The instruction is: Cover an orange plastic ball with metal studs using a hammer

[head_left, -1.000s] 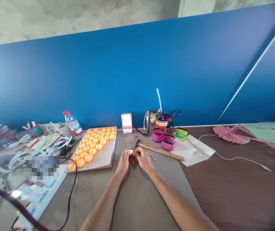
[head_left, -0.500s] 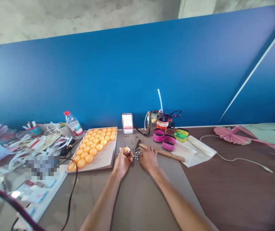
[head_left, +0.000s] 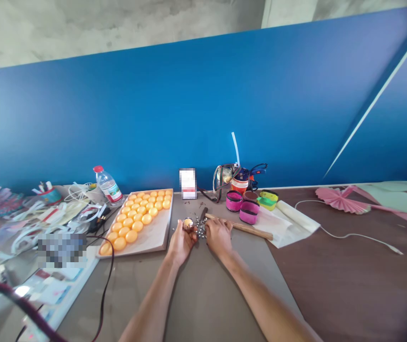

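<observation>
In my left hand (head_left: pixel 181 244) is an orange ball (head_left: pixel 188 222) with shiny silver beads around it, gripped between thumb and fingers. Loose silver metal beads (head_left: pixel 200 232) lie in a small pile on the grey mat (head_left: pixel 210 294), between my two hands. My right hand (head_left: pixel 220 236) rests at the right edge of this pile, palm down with curled fingers; whatever its fingertips pinch is hidden. Just beyond the right hand a hammer (head_left: pixel 255 231) lies on the mat, its dark head near the beads and its wooden handle pointing right.
To the left, a tray (head_left: pixel 155 240) carries several orange balls. A water bottle (head_left: pixel 109 186), cables and clutter stand further left. Pink containers (head_left: pixel 249 212), a yellow-green one (head_left: pixel 268 200) and a white paper roll (head_left: pixel 298 216) are at right. A blue partition (head_left: pixel 189 109) closes the back.
My right hand has shifted slightly, its fingers curling in more at the bead pile. The left hand keeps its grip on the ball, almost unmoved. The view has shifted slightly.
</observation>
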Demonstrator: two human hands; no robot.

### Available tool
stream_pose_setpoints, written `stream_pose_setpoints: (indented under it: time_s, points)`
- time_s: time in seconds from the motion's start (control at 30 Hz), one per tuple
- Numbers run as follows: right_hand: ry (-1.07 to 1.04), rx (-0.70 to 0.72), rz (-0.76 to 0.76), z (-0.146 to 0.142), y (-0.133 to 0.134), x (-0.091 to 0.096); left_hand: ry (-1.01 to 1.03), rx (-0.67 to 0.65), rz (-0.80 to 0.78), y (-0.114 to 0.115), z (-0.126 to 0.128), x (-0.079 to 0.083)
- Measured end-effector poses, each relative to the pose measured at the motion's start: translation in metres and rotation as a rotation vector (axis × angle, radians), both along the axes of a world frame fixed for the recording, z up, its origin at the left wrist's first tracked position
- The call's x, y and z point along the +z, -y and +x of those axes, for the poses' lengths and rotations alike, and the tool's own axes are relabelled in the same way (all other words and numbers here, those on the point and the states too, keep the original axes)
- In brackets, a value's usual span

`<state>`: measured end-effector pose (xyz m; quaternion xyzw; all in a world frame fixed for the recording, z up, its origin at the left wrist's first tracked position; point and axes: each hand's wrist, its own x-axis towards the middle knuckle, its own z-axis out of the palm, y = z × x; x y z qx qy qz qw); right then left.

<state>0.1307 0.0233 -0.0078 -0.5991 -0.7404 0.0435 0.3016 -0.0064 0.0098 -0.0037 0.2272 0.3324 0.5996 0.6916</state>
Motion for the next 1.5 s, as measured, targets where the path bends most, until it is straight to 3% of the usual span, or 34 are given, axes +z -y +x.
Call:
stream_pose_setpoints:
  time_s: [0.53, 0.83, 0.93, 1.13, 1.33, 1.5]
  points:
    - [-0.18, 0.04, 0.075, 0.001, -0.004, -0.007, 0.019, -0.043, -0.004, -0.002, 0.001, -0.005]
    - [-0.442, 0.207, 0.132, 0.0, -0.006, -0.004, 0.032, -0.027, -0.005, -0.001, 0.002, 0.0]
    - [-0.588, 0.295, 0.066, -0.005, -0.002, 0.0, 0.062, -0.028, 0.011, 0.0, 0.001, 0.002]
    - [-0.881, 0.308, -0.204, -0.013, 0.002, 0.002, 0.077, -0.06, -0.013, 0.0, 0.0, 0.001]
    - [-0.937, 0.346, -0.187, -0.016, 0.0, 0.002, 0.073, -0.062, -0.006, 0.0, 0.002, 0.001]
    - [-1.049, 0.364, -0.276, -0.014, -0.003, 0.003, 0.037, -0.073, 0.022, 0.002, 0.004, 0.003]
